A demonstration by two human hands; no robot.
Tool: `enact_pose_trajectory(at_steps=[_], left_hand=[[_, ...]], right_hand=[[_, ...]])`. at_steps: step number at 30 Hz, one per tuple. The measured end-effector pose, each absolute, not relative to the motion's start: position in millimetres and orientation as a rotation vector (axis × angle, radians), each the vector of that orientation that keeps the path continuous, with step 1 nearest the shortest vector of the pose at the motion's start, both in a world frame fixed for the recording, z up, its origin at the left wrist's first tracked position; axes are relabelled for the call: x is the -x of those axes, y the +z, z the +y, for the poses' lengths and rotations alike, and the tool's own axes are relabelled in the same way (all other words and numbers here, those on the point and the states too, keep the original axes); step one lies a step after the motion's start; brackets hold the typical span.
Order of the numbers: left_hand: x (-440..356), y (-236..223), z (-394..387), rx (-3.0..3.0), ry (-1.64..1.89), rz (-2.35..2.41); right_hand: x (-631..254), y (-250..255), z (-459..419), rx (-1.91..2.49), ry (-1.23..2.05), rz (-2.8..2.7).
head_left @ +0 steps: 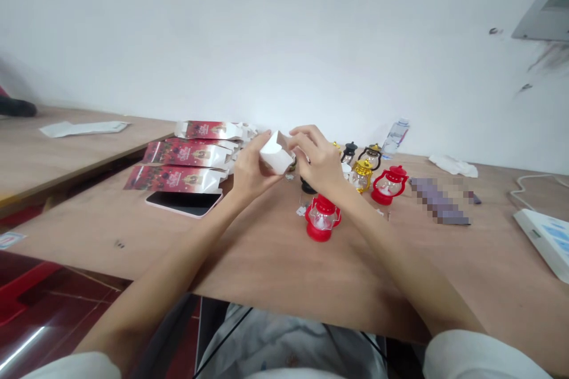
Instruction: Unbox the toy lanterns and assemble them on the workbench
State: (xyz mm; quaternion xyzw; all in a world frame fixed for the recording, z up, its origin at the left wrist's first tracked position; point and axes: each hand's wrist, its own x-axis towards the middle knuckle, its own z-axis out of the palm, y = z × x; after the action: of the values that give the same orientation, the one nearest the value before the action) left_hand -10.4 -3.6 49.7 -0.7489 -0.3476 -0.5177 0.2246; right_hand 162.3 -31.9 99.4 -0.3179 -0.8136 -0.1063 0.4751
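A small cardboard box [276, 156], its white end facing me, is held up above the middle of the table. My left hand [249, 169] wraps round its left side and underside. The fingers of my right hand [317, 157] are bent at the box's right edge, pinching near its flap. Below my right wrist a red lantern [322, 219] stands upright on the table. Behind that hand and to its right are a gold lantern [361, 175], another red lantern [389, 185] and several black ones, partly hidden by the hand.
Flattened red printed boxes [178, 180] lie in a row at the left, with a phone [184, 204] in front. A clear bottle [395, 137] leans by the wall. At the right are a tissue [453, 165], a purple strip [438, 201] and a white device [546, 240] with a cable.
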Motion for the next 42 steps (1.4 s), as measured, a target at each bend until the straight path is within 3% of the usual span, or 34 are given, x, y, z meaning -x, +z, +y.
enact_pose_trajectory(at_steps=[5, 15, 22, 30, 35, 42], left_hand=[[11.4, 50.3, -1.5, 1.957, -1.489, -0.813], [10.9, 51.8, 4.0, 1.576, -1.472, -0.707], [14.0, 51.9, 4.6, 1.693, -1.315, -0.585], [29.9, 67.0, 2.8, 1.901, -1.173, -0.619], [33.6, 67.0, 8.3, 2.024, -1.045, -0.555], [33.1, 61.7, 12.8, 1.88, -1.17, -0.434]], right_hand=[[-164.2, 101.0, -33.8, 0.826, -0.107, -2.085], [-145.7, 97.1, -38.5, 0.697, 0.877, -1.928], [-143.7, 90.3, -28.5, 0.809, 0.577, -1.793], [-185.6, 110.3, -17.9, 0.51, -0.229, -2.268], [-184.9, 110.9, -20.6, 0.441, -0.306, -2.307], [-183.7, 115.7, -35.4, 0.446, -0.193, -2.304]])
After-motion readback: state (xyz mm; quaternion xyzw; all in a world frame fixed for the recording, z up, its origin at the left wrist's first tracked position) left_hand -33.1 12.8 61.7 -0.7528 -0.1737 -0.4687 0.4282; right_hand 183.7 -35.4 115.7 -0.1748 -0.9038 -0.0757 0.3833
